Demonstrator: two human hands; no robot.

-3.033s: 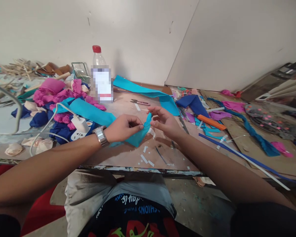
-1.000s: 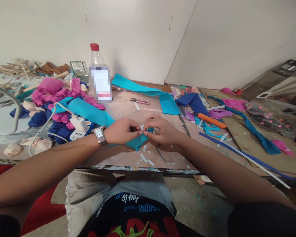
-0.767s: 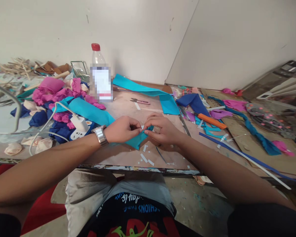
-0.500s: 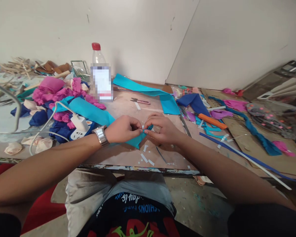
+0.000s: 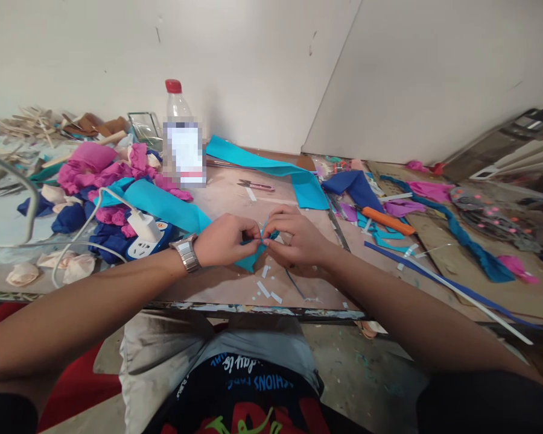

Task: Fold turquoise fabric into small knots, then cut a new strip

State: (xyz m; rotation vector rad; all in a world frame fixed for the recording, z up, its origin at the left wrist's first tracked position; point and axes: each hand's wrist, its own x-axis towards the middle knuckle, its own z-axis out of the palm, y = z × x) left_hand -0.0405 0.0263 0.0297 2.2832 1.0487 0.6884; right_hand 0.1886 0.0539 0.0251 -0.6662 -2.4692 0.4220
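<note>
At the left of the tabletop (image 5: pixel 221 289), thin wooden sticks (image 5: pixel 31 126) lie in a loose pile at the rear. In front of them is a heap of gathered pink fabric (image 5: pixel 90 160), with dark blue fabric bundles (image 5: pixel 72 216) and cream fabric pieces (image 5: pixel 22 274) nearer the front. A white plug (image 5: pixel 145 226) is seated on a power strip (image 5: pixel 140 247). A red-capped bottle (image 5: pixel 178 107) stands upright, with a lit phone (image 5: pixel 186 147) upright in front of it. A wide turquoise strip (image 5: pixel 163 205) extends from the heap toward the left hand (image 5: pixel 221 238), which has a metal watch (image 5: pixel 189 253) at its wrist.

The left fingers (image 5: pixel 250 231) are closed in a pinch on the turquoise cloth (image 5: pixel 248 263). The cloth is located at the centre, near the front edge, partly hidden by both hands; its lower corner points toward the edge. Small snips (image 5: pixel 256 185) lie behind the hands, and a second turquoise strip (image 5: pixel 262 164) runs along the rear. White scraps (image 5: pixel 263 289) lie in front.

The right hand (image 5: pixel 298 238) meets the left at the cloth, thumb and index finger pinched shut on it, remaining fingers curled.

Farther right are a folded dark blue cloth (image 5: pixel 355 190), an orange-handled tool (image 5: pixel 388 221), a narrow blue strip (image 5: pixel 429 276) beside a white strip (image 5: pixel 475 304), and a crumpled teal strip (image 5: pixel 461 232) over cardboard (image 5: pixel 443 253).
</note>
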